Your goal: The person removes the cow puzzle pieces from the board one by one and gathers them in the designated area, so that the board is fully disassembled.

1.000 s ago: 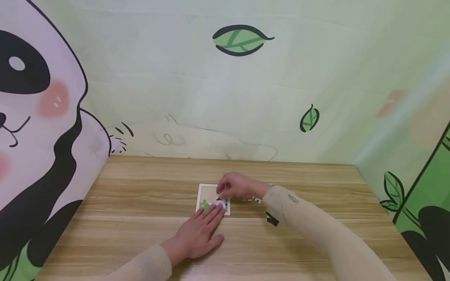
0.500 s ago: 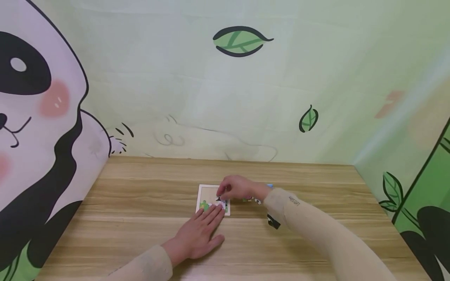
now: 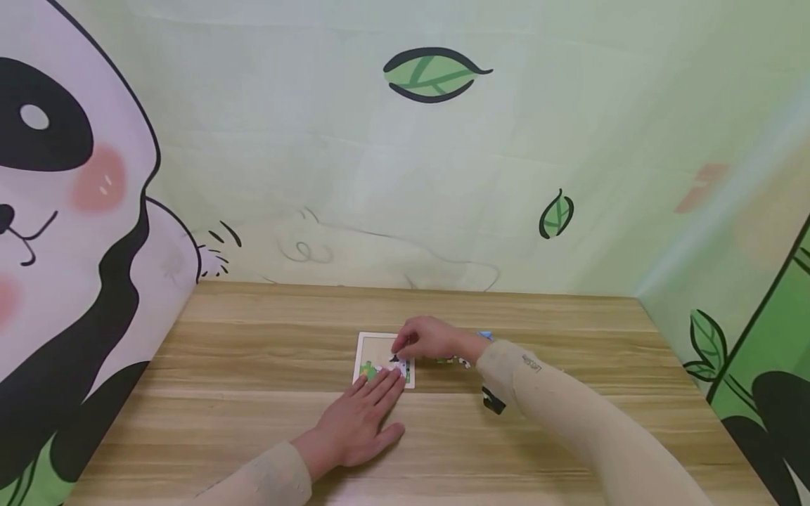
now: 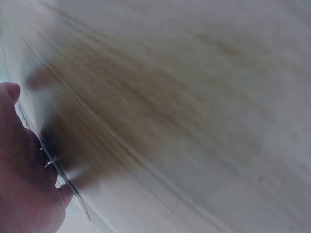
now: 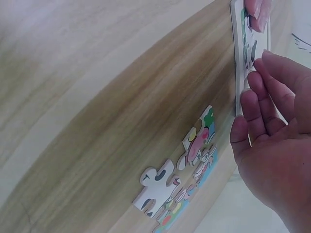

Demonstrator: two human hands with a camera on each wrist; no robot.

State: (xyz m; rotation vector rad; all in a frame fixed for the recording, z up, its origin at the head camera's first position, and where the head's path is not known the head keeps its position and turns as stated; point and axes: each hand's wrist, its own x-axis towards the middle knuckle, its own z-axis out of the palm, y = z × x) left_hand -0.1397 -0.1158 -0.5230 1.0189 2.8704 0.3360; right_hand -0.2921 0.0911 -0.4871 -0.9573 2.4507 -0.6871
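A square, white-edged puzzle board [image 3: 359,351] lies on the wooden table in the head view, partly filled along its near side. My left hand [image 3: 359,422] rests flat over its near edge, fingers straight and covering some fitted pieces. A green piece [image 3: 367,369] shows beside those fingertips. Over the board's right side, my right hand [image 3: 427,337] pinches a white-and-black puzzle piece [image 5: 253,51] between thumb and index finger, against the board. The fingers hide much of that piece. In the left wrist view, the left hand [image 4: 29,170] sits at the board's edge.
Several loose puzzle pieces [image 5: 197,143] lie right of the board, partly under the right forearm; one is a white piece with dark patches [image 5: 158,187]. A black-and-white piece [image 3: 493,400] lies nearer, beside the right sleeve. A printed backdrop [image 3: 285,140] stands behind the table.
The right hand has shifted very slightly down and right, still at the board's right side. The left hand stays put.
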